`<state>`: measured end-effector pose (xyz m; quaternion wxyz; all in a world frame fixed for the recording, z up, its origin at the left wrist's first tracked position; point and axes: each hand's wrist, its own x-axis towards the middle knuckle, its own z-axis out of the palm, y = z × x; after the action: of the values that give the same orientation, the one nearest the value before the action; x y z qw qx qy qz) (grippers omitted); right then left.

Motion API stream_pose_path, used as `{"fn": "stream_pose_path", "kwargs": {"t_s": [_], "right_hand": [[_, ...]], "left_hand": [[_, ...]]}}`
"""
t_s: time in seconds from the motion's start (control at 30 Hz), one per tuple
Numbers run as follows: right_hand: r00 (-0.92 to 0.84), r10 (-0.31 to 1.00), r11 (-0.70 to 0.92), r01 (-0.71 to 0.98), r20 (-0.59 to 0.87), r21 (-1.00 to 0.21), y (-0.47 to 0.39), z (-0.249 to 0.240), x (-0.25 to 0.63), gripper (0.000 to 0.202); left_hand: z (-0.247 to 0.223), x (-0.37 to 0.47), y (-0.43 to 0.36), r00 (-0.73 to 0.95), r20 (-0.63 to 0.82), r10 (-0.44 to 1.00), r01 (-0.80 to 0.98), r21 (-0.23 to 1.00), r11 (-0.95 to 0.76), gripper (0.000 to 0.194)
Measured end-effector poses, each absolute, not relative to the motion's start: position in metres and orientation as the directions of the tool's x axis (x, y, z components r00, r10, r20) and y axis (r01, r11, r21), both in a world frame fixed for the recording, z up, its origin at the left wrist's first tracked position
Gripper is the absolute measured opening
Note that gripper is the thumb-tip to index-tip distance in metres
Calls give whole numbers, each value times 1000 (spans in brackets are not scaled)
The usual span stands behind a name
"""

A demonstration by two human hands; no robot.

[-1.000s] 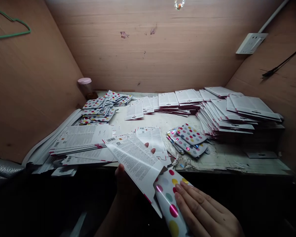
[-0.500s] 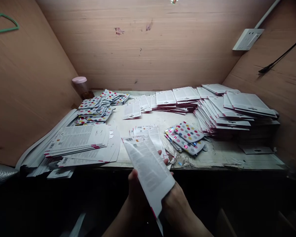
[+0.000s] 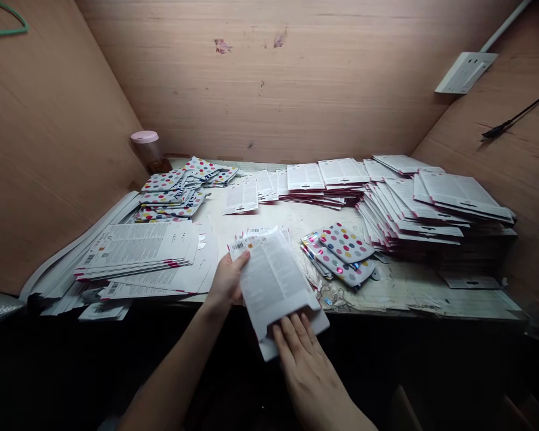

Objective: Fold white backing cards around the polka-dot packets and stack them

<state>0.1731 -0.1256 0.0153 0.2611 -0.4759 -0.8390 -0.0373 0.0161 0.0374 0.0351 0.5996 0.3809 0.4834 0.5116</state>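
My left hand (image 3: 227, 276) grips a white printed card sleeve (image 3: 273, 272) by its left edge, thumb on top and the other fingers mostly hidden behind. The sleeve tilts over the front edge of the table, its barcode end away from me and its slot-like opening towards me. My right hand (image 3: 302, 356) lies palm down with its fingers stretched out, their tips at the opening. What is inside the sleeve cannot be seen. Beyond it, more printed sleeves (image 3: 256, 231) lie partly covered. Just right of it are several polka-dot pouches (image 3: 347, 242).
Flat printed sleeves (image 3: 139, 245) are piled at the left, with folded polka-dot pouches (image 3: 164, 197) behind them. High stacks of sleeves (image 3: 462, 191) fill the right side. A pink-lidded cup (image 3: 146, 143) stands at the back left. A power socket (image 3: 466, 72) is on the right wall.
The sleeve has turned to face me more squarely. My left hand has come out from beneath to its left edge, and my right hand has moved from under it to its near opening.
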Motion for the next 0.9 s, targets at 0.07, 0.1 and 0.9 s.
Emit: {"fn": "stream_pose_path", "kwargs": {"t_s": [0.07, 0.1, 0.9], "right_hand": [[-364, 786, 538, 800, 500, -264, -123, 22, 185, 37], [-302, 805, 510, 792, 510, -335, -117, 23, 191, 37], [-140, 910, 356, 747, 390, -561, -39, -18, 223, 4]], "left_hand": [[27, 15, 59, -44, -110, 993, -168, 981, 101, 50], [23, 16, 66, -70, -58, 996, -110, 993, 50, 58], [-34, -1, 0, 622, 272, 734, 694, 244, -678, 57]]}}
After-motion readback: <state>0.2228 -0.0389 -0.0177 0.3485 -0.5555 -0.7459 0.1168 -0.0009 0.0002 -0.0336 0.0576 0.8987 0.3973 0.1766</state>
